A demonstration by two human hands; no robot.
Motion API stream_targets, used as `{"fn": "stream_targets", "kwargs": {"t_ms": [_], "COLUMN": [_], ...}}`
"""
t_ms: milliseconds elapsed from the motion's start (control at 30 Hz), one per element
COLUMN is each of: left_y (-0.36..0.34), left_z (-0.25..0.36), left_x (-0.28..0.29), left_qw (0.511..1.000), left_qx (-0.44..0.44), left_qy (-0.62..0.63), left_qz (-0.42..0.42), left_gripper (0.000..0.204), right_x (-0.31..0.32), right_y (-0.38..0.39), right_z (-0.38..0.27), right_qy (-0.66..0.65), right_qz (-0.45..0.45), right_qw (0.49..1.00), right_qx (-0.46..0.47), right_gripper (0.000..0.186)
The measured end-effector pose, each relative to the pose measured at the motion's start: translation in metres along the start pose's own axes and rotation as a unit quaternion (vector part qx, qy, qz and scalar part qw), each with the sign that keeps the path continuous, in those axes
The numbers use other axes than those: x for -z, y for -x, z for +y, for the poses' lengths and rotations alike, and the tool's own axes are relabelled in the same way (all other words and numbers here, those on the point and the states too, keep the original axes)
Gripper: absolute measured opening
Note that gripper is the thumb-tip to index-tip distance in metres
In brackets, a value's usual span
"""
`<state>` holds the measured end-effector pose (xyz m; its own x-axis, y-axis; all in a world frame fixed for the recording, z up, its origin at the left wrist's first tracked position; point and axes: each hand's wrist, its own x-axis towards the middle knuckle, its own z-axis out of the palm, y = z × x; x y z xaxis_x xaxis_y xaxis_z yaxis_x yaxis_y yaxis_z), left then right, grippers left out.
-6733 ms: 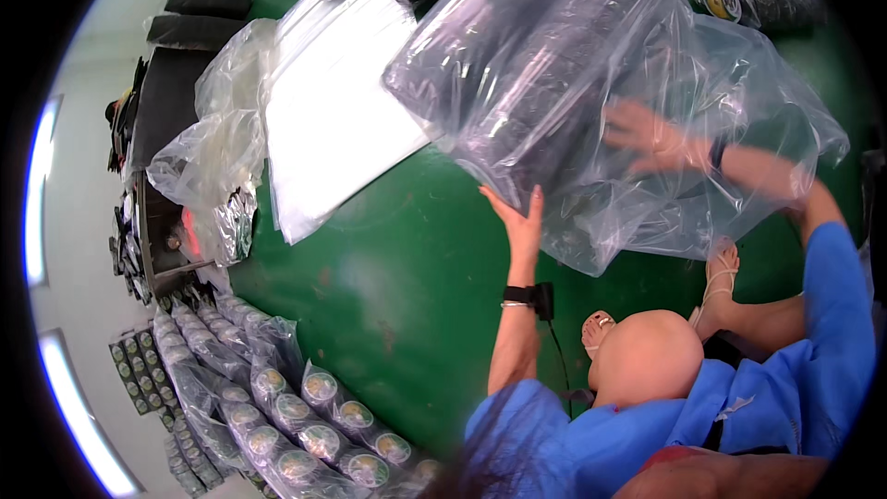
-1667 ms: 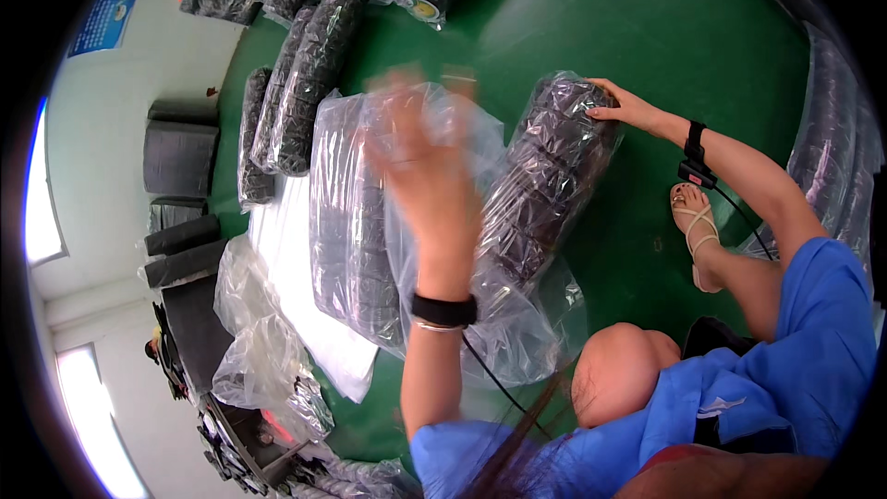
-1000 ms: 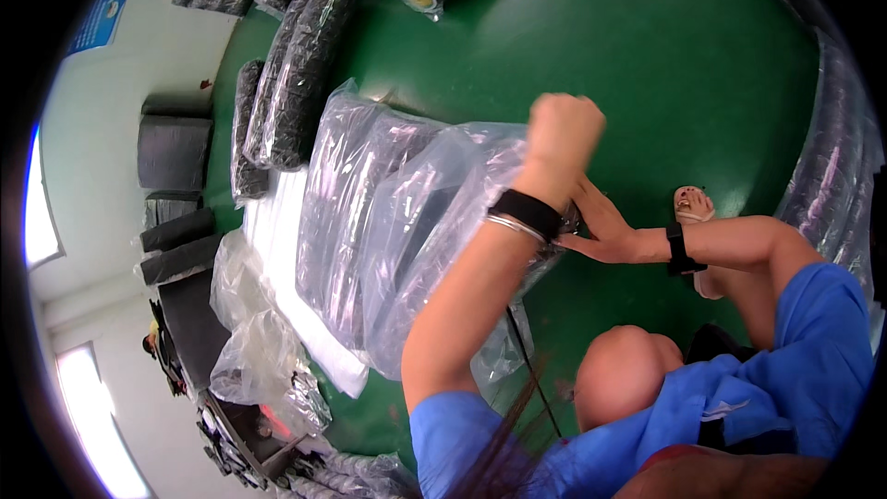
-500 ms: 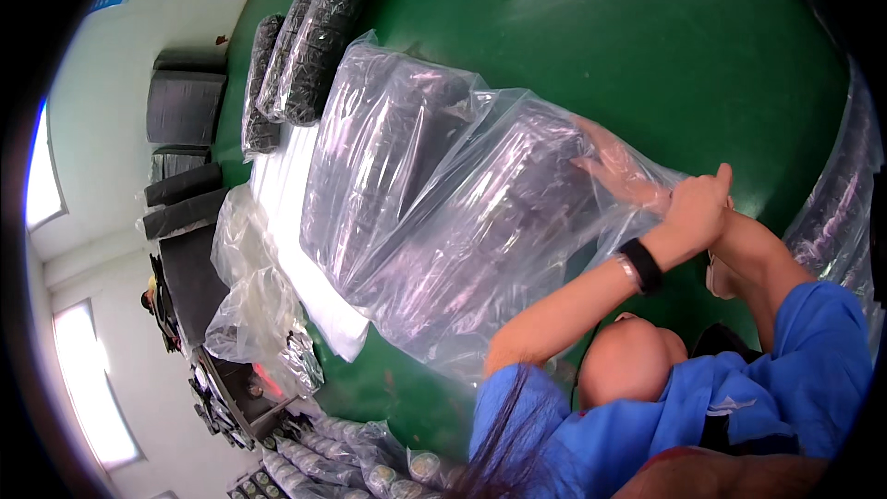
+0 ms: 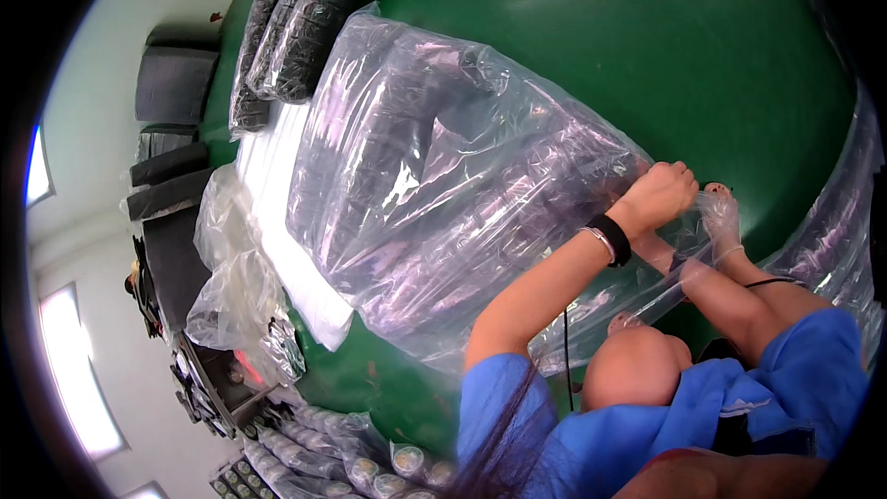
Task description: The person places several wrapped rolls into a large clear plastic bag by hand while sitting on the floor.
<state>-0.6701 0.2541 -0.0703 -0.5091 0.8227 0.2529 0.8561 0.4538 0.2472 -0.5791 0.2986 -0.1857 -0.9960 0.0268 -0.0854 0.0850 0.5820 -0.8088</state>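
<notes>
A large clear plastic bag (image 5: 443, 249) spreads over dark, bulky pieces (image 5: 370, 120). Their exact kind is blurred by glare and wrinkles. My left hand (image 5: 661, 194), with a black band at the wrist, is closed on the bag's edge at its right corner. Loose film stretches from that fist toward my legs. From the right sleeve my right forearm (image 5: 716, 291) reaches toward the same loose film, just below the left hand. Film and overlap hide the fingers of my right hand.
White sheeting (image 5: 314, 305) lies under the bag's left side on the green floor (image 5: 665, 37). Dark wrapped rolls (image 5: 314, 28) lie beyond it. Crumpled clear plastic (image 5: 226, 268) is at left, more wrapped rolls (image 5: 323, 444) near the bottom. Another film-wrapped bundle (image 5: 832, 212) borders the right.
My right hand, earlier stretched far inside the bag, has drawn back toward me. My left hand has shifted a little left, and the film over the dark pieces is spread wider.
</notes>
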Motion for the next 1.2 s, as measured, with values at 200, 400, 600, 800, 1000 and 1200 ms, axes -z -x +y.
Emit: {"fn": "stream_targets", "kwargs": {"t_ms": [200,400,600,800,1000,1200], "left_y": [-0.017,-0.052,-0.060,0.054,0.168,0.374], "left_z": [0.040,0.064,0.046,-0.060,-0.051,0.041], "left_x": [0.023,0.043,0.055,0.107,0.114,0.078], "left_qw": [0.979,0.968,0.956,0.851,0.852,0.420], "left_qx": [0.096,0.042,0.109,0.464,0.498,0.803], "left_qy": [0.146,0.207,0.226,-0.096,-0.069,0.046], "left_qz": [0.109,0.138,0.153,0.227,0.145,0.420], "left_gripper": [0.012,0.016,0.021,0.057,0.075,0.100], "right_x": [-0.005,0.009,0.011,0.026,-0.019,-0.019], "right_y": [-0.044,-0.129,-0.195,-0.166,-0.138,-0.201], "right_z": [-0.038,-0.080,-0.075,-0.042,-0.067,-0.090], "right_qy": [-0.035,-0.123,-0.092,0.027,0.139,0.123], "right_qz": [0.050,0.013,-0.016,0.153,-0.038,-0.042], "right_qw": [0.996,0.984,0.992,0.959,0.925,0.881], "right_qx": [0.060,0.129,0.083,0.236,0.352,0.455], "right_gripper": [0.067,0.069,0.072,0.071,0.106,0.093]}}
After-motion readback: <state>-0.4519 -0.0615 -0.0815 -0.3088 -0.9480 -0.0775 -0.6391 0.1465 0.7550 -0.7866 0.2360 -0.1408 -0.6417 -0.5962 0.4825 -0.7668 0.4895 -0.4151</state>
